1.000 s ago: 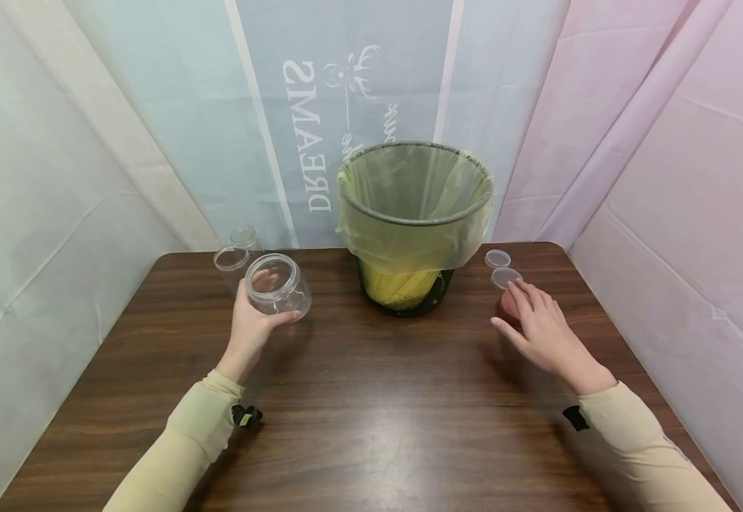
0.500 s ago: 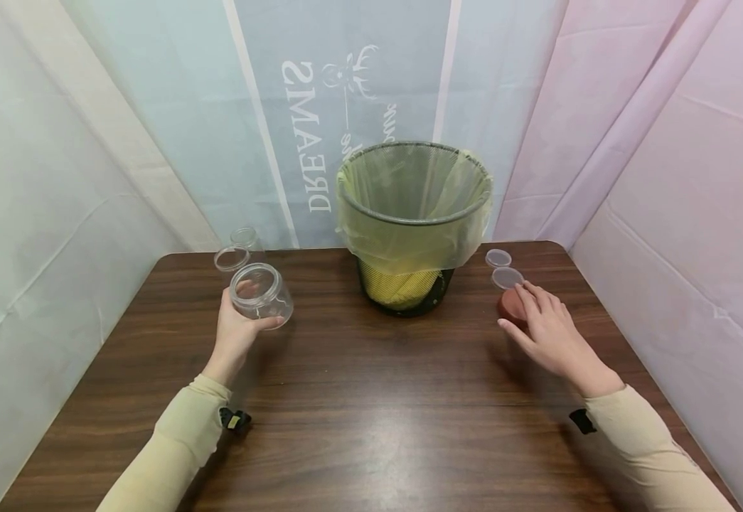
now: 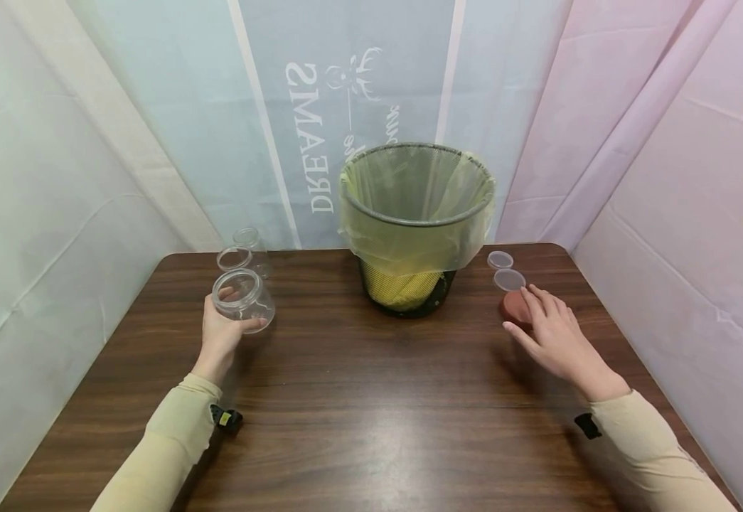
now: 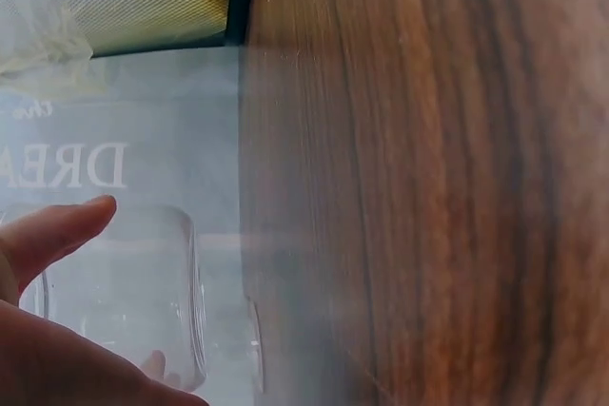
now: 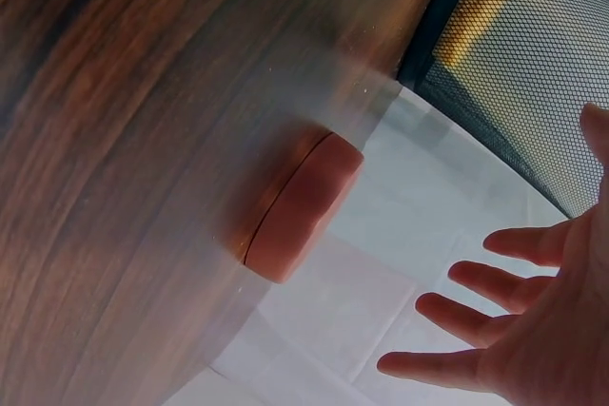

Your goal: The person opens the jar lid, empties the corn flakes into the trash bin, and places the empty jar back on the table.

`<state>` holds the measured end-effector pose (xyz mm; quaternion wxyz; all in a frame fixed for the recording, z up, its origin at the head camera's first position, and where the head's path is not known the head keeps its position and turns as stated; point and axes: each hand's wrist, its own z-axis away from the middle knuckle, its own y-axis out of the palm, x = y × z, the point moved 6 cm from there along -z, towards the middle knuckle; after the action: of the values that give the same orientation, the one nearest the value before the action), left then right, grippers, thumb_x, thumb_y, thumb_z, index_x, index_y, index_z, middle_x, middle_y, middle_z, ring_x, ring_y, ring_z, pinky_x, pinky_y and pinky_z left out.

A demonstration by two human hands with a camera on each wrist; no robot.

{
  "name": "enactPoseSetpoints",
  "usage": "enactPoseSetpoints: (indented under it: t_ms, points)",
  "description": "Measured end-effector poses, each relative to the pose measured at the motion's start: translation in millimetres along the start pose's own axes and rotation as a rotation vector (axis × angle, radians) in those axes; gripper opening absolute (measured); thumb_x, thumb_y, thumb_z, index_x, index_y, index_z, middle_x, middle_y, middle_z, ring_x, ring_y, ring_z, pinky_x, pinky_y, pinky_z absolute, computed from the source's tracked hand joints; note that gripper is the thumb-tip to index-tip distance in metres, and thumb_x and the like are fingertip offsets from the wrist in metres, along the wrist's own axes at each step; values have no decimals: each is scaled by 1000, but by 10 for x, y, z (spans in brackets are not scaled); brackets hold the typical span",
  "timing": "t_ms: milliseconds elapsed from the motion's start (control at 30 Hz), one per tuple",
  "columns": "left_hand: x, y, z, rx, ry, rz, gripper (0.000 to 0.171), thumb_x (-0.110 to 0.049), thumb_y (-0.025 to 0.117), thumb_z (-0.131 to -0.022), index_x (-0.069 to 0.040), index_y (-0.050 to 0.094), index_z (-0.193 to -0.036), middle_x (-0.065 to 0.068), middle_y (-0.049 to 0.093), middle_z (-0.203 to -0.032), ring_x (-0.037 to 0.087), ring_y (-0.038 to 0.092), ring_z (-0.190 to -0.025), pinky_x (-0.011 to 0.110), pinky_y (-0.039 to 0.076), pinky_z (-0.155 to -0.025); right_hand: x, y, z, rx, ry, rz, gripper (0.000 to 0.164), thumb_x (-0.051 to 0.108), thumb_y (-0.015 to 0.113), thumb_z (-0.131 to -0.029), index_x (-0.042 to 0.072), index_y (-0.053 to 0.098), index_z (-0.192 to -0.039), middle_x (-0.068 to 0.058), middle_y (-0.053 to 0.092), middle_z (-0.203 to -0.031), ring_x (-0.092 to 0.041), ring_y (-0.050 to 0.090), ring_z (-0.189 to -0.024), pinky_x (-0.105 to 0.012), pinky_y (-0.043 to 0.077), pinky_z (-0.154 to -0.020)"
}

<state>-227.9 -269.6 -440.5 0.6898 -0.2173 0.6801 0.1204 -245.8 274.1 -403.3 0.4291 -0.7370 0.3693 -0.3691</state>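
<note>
My left hand [image 3: 220,336] grips a wide clear jar [image 3: 257,307] around its side. The jar has no lid on, and its mouth tilts toward me. In the left wrist view, the thumb and fingers lie along the see-through wall of the jar [image 4: 124,278]. Two more clear open jars stand just behind, one nearer [image 3: 234,259] and a slimmer one [image 3: 252,249]. On the right, my right hand [image 3: 557,338] hovers with fingers spread, next to a thick reddish-brown round disc [image 3: 513,310]. In the right wrist view this disc [image 5: 304,211] lies on the table, apart from the fingers.
A black mesh bin [image 3: 409,284] with a yellowish liner bag stands at the back middle. Two clear round lids, one at the back [image 3: 500,259] and one nearer [image 3: 510,279], lie beyond the disc. Fabric curtains [image 3: 185,107] enclose the dark wooden table [image 3: 371,398].
My left hand has carried the jar to the left and slightly nearer to me, toward the other jars. The right hand has drifted slightly right, showing more of the reddish-brown disc.
</note>
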Motion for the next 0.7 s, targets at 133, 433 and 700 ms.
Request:
enactPoseSetpoints:
  t_ms: [133,433,700]
  points:
    - [29,-51,-54,-40,-9,20,92,22,72,-57,-2,31,-135,17,42,-136,22,43,-121,43,36,-106,-22,-9,13,0,4,4,71,40,57,-92,-8,35,-140,-32,36,-140,-51,32,-125,-66,27,-97]
    - [94,-138,-133,-85,-56,21,95,25,71,-56,-3,28,-136,16,38,-140,20,42,-119,44,40,-104,-59,-26,40,-21,6,16,71,39,58,-92,-10,36,-138,-33,37,-138,-52,34,-124,-67,27,-95]
    - [135,-167,-168,-118,-92,34,96,26,69,-55,-4,27,-136,14,33,-142,17,41,-117,39,41,-103,-76,-58,63,-16,18,20,69,39,56,-93,-10,37,-138,-34,37,-137,-54,34,-122,-68,27,-93]
